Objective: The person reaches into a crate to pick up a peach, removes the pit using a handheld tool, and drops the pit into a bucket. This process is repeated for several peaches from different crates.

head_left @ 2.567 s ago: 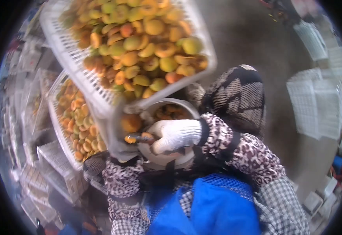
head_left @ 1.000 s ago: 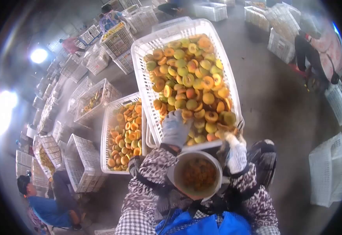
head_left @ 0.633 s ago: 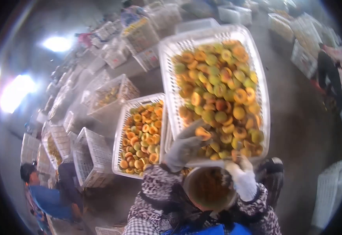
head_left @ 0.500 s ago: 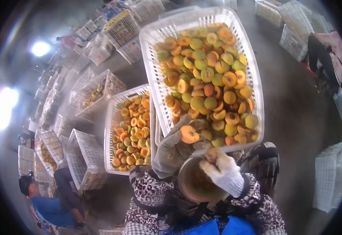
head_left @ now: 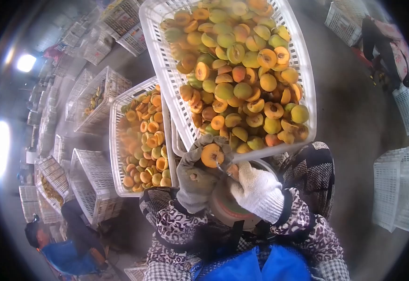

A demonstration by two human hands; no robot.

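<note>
My left hand [head_left: 196, 180], in a grey glove, holds a halved peach [head_left: 211, 155] with its orange cut face upward. A slim tool with a curved metal tip [head_left: 220, 162] touches that cut face. My right hand [head_left: 258, 189], in a white knitted glove, is closed around the tool; its handle is mostly hidden by the fingers. Below both hands, a pale bucket [head_left: 228, 213] stands between my knees, its inside largely covered. Directly beyond my hands is a large white crate [head_left: 309, 107] full of green and orange peach halves.
Left of it stands a second white crate [head_left: 115, 140] of peach halves, many hollowed. Further left are a tilted white crate [head_left: 89, 182] and many stacked crates. A person in blue [head_left: 68, 255] sits at lower left; another person [head_left: 382, 51] is at upper right. White crates [head_left: 394, 187] are stacked right.
My right hand has come up from over the bucket to the peach half, bringing the tool's tip onto it. The view has shifted, so the crates sit higher and further left.
</note>
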